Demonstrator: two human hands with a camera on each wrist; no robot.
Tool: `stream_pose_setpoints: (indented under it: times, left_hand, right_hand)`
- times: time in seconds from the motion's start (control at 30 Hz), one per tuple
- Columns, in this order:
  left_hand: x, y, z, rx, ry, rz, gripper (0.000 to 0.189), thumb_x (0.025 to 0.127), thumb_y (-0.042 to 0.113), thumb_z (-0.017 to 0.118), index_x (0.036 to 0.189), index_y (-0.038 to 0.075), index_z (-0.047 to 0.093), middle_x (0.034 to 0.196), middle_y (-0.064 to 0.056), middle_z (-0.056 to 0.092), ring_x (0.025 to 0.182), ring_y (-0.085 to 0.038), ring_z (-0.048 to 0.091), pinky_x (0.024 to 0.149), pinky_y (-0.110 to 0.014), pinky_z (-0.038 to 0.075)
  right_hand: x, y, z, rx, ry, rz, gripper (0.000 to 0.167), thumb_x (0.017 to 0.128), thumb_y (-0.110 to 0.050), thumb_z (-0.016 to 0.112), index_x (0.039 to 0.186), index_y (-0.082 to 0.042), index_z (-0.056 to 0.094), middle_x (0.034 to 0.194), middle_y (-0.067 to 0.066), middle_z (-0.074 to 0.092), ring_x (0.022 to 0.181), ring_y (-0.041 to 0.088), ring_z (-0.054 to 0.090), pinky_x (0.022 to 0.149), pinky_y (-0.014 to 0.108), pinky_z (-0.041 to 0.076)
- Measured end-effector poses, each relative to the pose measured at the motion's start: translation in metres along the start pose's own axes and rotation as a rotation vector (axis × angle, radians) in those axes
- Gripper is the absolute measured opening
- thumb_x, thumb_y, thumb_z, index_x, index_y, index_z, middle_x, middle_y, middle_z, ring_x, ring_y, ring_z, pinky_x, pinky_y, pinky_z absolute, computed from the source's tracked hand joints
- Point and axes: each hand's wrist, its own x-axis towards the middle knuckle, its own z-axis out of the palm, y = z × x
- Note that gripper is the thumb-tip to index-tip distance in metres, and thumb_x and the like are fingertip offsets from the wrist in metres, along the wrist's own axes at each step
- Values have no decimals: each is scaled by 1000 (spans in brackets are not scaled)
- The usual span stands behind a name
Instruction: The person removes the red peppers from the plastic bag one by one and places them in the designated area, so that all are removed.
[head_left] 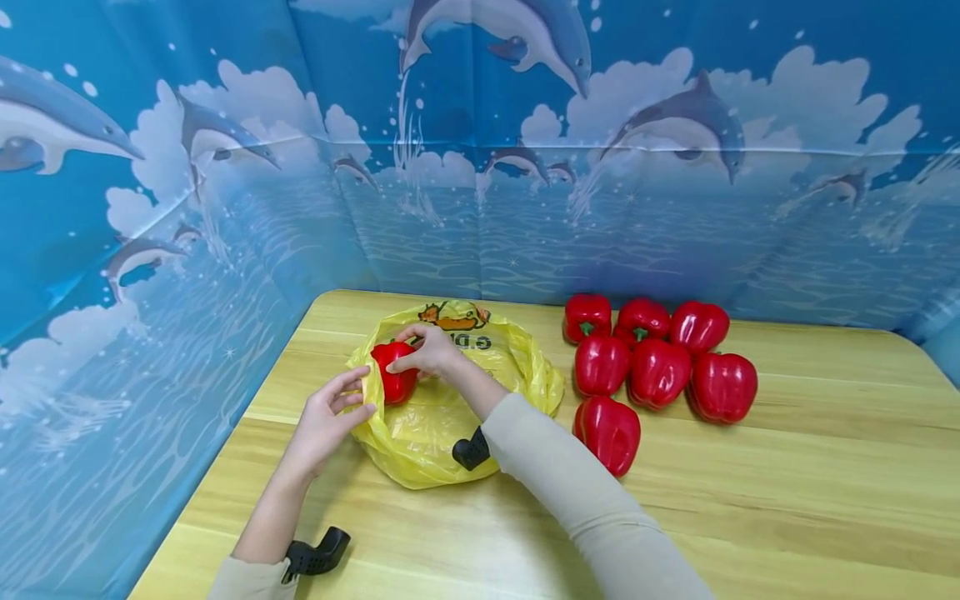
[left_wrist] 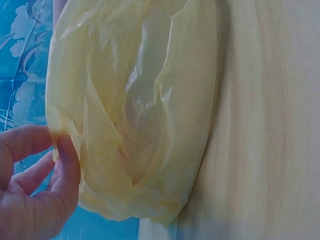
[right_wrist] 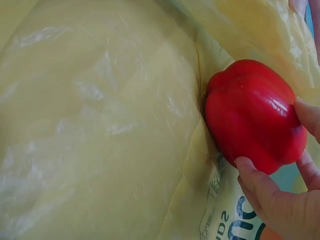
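Note:
A yellow plastic bag (head_left: 427, 433) lies spread open on the wooden table, its mouth facing up. My left hand (head_left: 327, 421) pinches the bag's left rim between thumb and fingers; the left wrist view shows the film (left_wrist: 150, 100) hanging in folds from that pinch. Inside the left part of the mouth, my right hand (head_left: 432, 352) grips a red bell pepper (head_left: 395, 385) between thumb and fingers. In the right wrist view the pepper (right_wrist: 252, 117) is close against the bag's inner wall, with printed lettering below it.
Right of the bag, several red bell peppers (head_left: 660, 371) stand grouped on the table (head_left: 832, 450). One bell pepper (head_left: 609, 435) at the near end is partly behind my right sleeve (head_left: 570, 483). A blue dolphin-print cloth (head_left: 480, 225) hangs behind and to the left.

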Motion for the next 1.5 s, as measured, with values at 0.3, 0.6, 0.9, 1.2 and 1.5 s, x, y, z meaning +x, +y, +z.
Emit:
stream_pose_setpoints:
  times: [0.3,0.6,0.9,1.2,1.5]
  left_hand:
    - [0,2,1,-1,-4,-8,54,87,-1,62,137,2,43,132,-17,41,113,-31,44,79,-16,47]
    - [0,3,1,10,-4,-7,54,87,-1,61,138,3,42,130,-18,42,112,-31,44,78,-16,47]
    - [-3,3,0,15,2,-16,55,87,-1,61,138,2,42,130,-19,41,112,-31,44,77,-16,47]
    - [-5,2,-5,26,5,-13,55,87,-1,60,138,1,40,132,-18,39,111,-27,44,77,-16,47]
    - [-4,3,-4,27,-15,2,55,87,0,60,139,2,40,132,-18,39,114,-29,43,79,-16,47]
  right_hand:
    - [-13,-6,-13,-4,-25,5,43,69,-7,82,107,-12,62,102,10,55,76,19,53,78,49,50]
    - [-26,-9,-25,17,-50,30,43,70,-5,80,109,-11,62,112,17,54,78,22,53,82,52,47]
    - [-42,-15,-35,50,-68,24,42,72,-3,79,110,-10,61,109,15,53,80,22,54,86,53,46]
    - [-57,-19,-53,91,-62,27,43,73,-1,77,112,-9,61,110,14,52,96,28,56,84,50,49]
    - [-79,-23,-75,96,-63,-5,42,76,-1,75,114,-8,59,115,15,51,98,28,57,81,46,51]
